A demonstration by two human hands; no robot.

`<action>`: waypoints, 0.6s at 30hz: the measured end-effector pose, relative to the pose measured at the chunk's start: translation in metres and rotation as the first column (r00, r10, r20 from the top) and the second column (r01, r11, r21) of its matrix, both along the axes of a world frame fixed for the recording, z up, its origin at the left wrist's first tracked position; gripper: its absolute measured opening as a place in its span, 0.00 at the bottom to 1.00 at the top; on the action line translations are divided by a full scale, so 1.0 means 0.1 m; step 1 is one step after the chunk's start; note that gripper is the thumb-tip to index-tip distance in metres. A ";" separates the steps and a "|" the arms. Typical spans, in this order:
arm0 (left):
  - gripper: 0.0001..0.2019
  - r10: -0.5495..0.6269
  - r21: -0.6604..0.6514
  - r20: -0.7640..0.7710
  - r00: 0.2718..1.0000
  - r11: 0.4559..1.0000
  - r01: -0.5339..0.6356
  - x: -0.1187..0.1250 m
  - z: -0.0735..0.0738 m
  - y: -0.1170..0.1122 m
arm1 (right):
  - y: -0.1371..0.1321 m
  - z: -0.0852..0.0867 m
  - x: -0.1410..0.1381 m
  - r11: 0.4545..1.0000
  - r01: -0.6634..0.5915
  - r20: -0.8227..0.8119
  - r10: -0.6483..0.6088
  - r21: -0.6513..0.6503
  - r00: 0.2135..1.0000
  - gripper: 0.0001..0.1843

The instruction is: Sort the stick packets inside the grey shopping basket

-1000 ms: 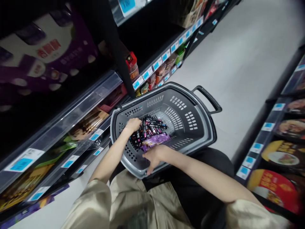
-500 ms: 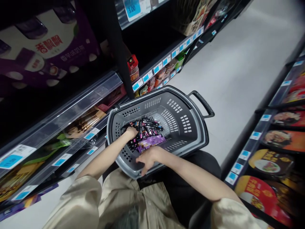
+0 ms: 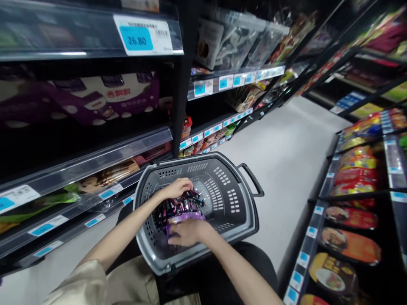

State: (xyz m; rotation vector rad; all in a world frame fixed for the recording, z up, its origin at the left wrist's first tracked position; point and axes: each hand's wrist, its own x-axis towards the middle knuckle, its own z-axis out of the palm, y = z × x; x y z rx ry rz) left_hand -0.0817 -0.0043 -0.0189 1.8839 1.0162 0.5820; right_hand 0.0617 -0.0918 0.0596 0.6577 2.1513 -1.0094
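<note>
A grey plastic shopping basket (image 3: 237, 220) rests on my lap in a shop aisle. Inside lie several small black-and-pink snack packets (image 3: 178, 206) and a purple packet (image 3: 182, 217). My left hand (image 3: 178, 187) reaches into the basket from the left, its fingers curled over the black-and-pink packets. My right hand (image 3: 187, 232) lies on the purple packet near the basket's front wall, fingers bent down onto it.
Black shelves (image 3: 95, 156) with blue price tags run along the left, holding purple boxes (image 3: 127, 95) and bagged goods. Another shelf unit (image 3: 346, 212) with red and orange packs stands on the right. The pale floor (image 3: 286, 156) of the aisle stretches ahead. The basket's handle (image 3: 252, 180) juts towards the aisle.
The view has tilted up, showing more shelves. My left hand has shifted right over the packets. My right hand has moved from the basket's front rim onto the purple packet.
</note>
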 end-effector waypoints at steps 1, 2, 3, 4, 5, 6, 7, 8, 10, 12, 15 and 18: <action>0.08 0.092 -0.050 0.115 0.989 0.995 -0.087 0.01 0.02 0.01 | 0.05 0.04 0.06 0.996 0.054 0.043 -0.057 0.073 0.997 0.33; 0.06 0.178 -0.133 0.204 0.963 0.979 -0.153 0.02 0.04 0.02 | 0.11 0.07 0.13 0.981 0.109 0.109 -0.127 0.160 0.986 0.34; 0.07 0.257 -0.229 0.281 0.925 0.954 -0.195 0.02 0.06 0.02 | 0.18 0.11 0.19 0.955 0.160 0.172 -0.206 0.251 0.963 0.35; 0.10 0.328 -0.320 0.350 0.877 0.922 -0.217 0.02 0.08 0.02 | 0.24 0.15 0.26 0.914 0.212 0.210 -0.296 0.346 0.932 0.36; 0.14 0.391 -0.395 0.411 0.823 0.890 -0.226 0.02 0.10 0.02 | 0.31 0.17 0.32 0.862 0.266 0.216 -0.385 0.432 0.897 0.36; 0.19 0.446 -0.449 0.461 0.767 0.863 -0.232 0.01 0.13 0.01 | 0.37 0.19 0.37 0.811 0.316 0.189 -0.454 0.493 0.871 0.36; 0.22 0.493 -0.484 0.499 0.713 0.841 -0.243 0.00 0.16 0.00 | 0.43 0.19 0.40 0.766 0.370 0.127 -0.501 0.526 0.856 0.36; 0.25 0.537 -0.509 0.528 0.659 0.820 -0.260 -0.01 0.19 -0.01 | 0.47 0.18 0.43 0.740 0.434 0.035 -0.524 0.515 0.851 0.34; 0.27 0.614 -0.555 0.567 0.549 0.777 -0.296 -0.02 0.25 -0.03 | 0.53 0.14 0.42 0.738 0.566 -0.208 -0.528 0.368 0.824 0.29; 0.27 0.662 -0.599 0.603 0.445 0.744 -0.297 -0.03 0.29 -0.05 | 0.53 0.09 0.38 0.727 0.670 -0.415 -0.569 0.149 0.710 0.22; 0.27 0.656 -0.631 0.663 0.360 0.749 -0.202 -0.06 0.33 -0.04 | 0.48 0.06 0.28 0.561 0.784 -0.486 -0.780 -0.266 0.394 0.19; 0.28 0.585 -0.614 0.708 0.395 0.787 -0.065 -0.10 0.34 -0.02 | 0.42 0.10 0.20 0.232 0.709 -0.303 -0.953 -0.666 0.027 0.23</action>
